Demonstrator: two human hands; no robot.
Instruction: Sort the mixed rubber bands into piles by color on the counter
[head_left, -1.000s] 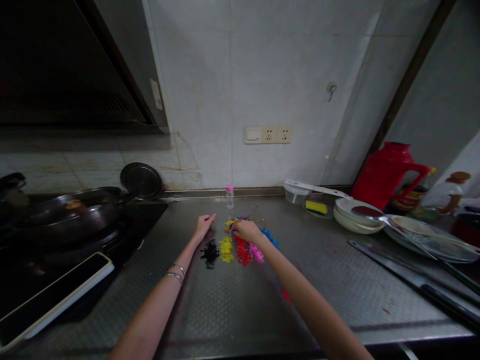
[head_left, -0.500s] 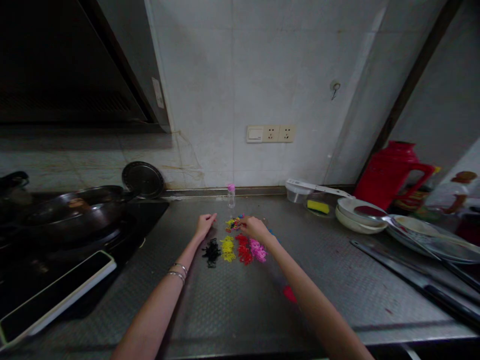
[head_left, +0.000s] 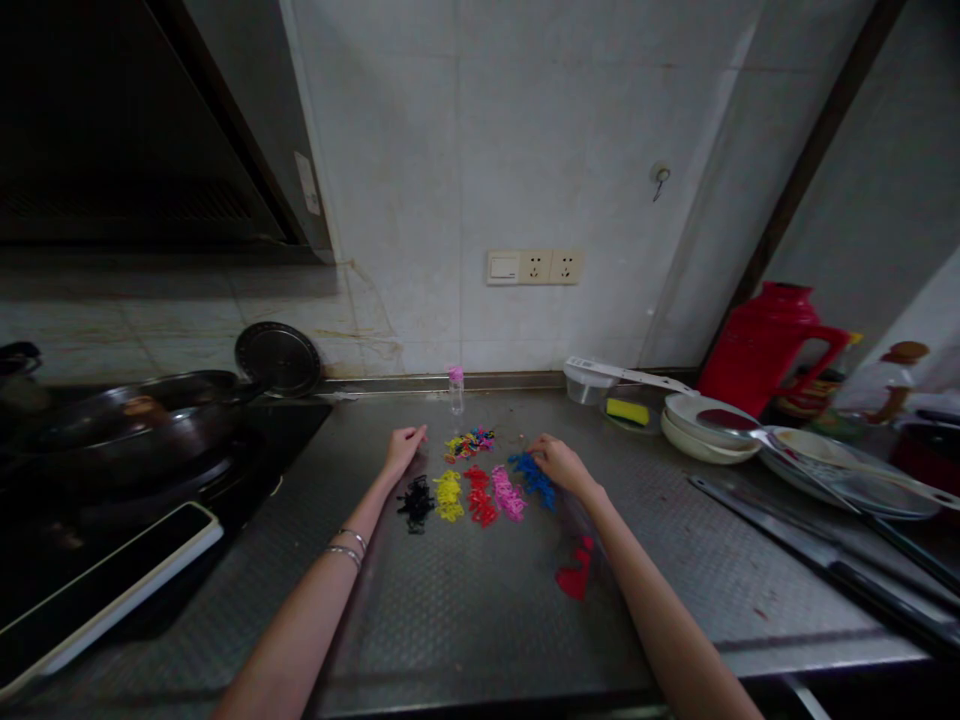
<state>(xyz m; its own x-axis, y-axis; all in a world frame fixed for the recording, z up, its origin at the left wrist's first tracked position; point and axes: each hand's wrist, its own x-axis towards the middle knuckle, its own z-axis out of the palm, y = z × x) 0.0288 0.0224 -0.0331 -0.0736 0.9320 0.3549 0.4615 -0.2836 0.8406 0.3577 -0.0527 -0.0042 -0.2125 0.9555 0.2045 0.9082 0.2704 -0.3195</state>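
Small bands lie on the metal counter in separate piles: black (head_left: 416, 503), yellow (head_left: 449, 495), red (head_left: 481, 496), pink (head_left: 508, 493) and blue (head_left: 534, 480). Behind them is a mixed-colour pile (head_left: 469, 444). My right hand (head_left: 556, 462) is at the upper edge of the blue pile, its fingers bent together; anything between the fingertips is too small to make out. My left hand (head_left: 406, 448) rests on the counter left of the mixed pile, fingers closed, with its contents hidden. A clear bottle with a pink cap (head_left: 456, 392) stands behind the mixed pile.
A red cut-out piece (head_left: 575, 572) lies near my right forearm. To the right are a yellow sponge (head_left: 627, 411), stacked bowls (head_left: 709, 440), a knife (head_left: 757, 515) and a red thermos (head_left: 765, 350). On the left, a phone (head_left: 105, 590) and a wok (head_left: 150, 420) sit by the stove.
My right hand has moved right, from the mixed pile to the blue pile, uncovering both piles. My left hand stays in about the same place. The view has shifted slightly.
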